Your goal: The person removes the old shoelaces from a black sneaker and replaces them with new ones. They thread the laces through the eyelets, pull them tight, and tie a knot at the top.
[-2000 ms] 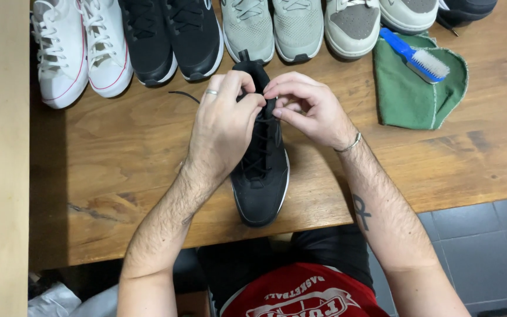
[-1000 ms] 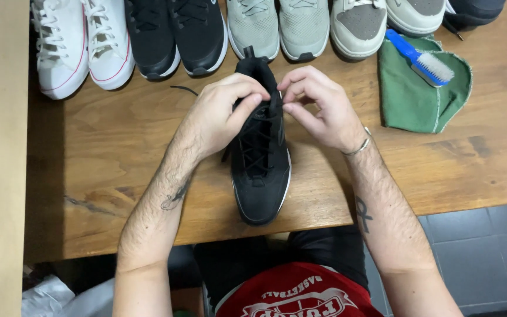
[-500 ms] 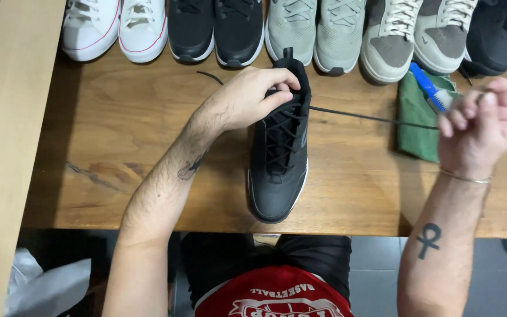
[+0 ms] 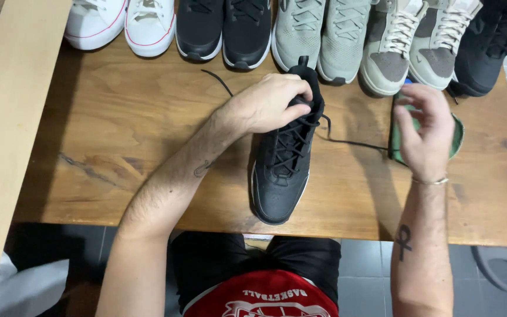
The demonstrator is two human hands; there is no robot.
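Centre frame: left hand (image 4: 268,105) clamps black shoe (image 4: 286,158) collar on counter (image 4: 118,152), right hand (image 4: 423,126) pinches its lace (image 4: 353,142) pulled taut rightward; eyelets laced, ends untied.

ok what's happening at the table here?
A person is lacing a black shoe on a wooden table. The left hand grips the shoe's collar and tongue, holding it flat. The right hand is raised off to the side, pulling a black lace out taut from the upper eyelets. A green cloth lies behind that hand, and a row of shoes lines the table's far edge.
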